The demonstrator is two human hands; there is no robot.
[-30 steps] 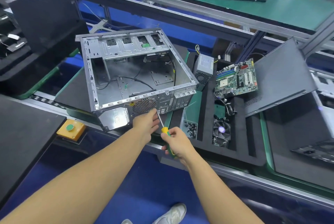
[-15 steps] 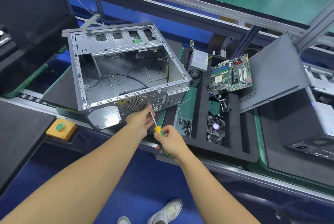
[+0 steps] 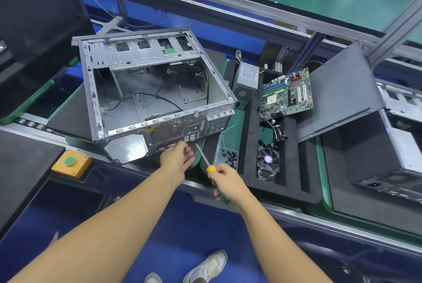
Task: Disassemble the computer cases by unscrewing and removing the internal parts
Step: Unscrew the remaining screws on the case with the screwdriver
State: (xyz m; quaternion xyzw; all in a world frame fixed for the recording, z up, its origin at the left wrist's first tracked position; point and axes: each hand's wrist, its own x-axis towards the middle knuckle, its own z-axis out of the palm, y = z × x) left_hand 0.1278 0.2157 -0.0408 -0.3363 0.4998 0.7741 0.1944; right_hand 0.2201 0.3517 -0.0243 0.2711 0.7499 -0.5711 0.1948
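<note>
Two hands meet at the rear panel of the computer case [image 3: 146,58]; a narrow green strip [image 3: 233,120] lies free right of it. Left hand [image 3: 177,159] touches the panel, fingers loose; right hand [image 3: 226,184] grips the screwdriver [image 3: 210,168].

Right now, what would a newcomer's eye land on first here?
The stripped grey computer case sits open at centre, with loose cables inside. Just in front, the left hand is at its rear panel while the right hand grips a yellow-and-green screwdriver. To the right, a green motherboard, power supply and fan lie in a black foam tray.
</note>
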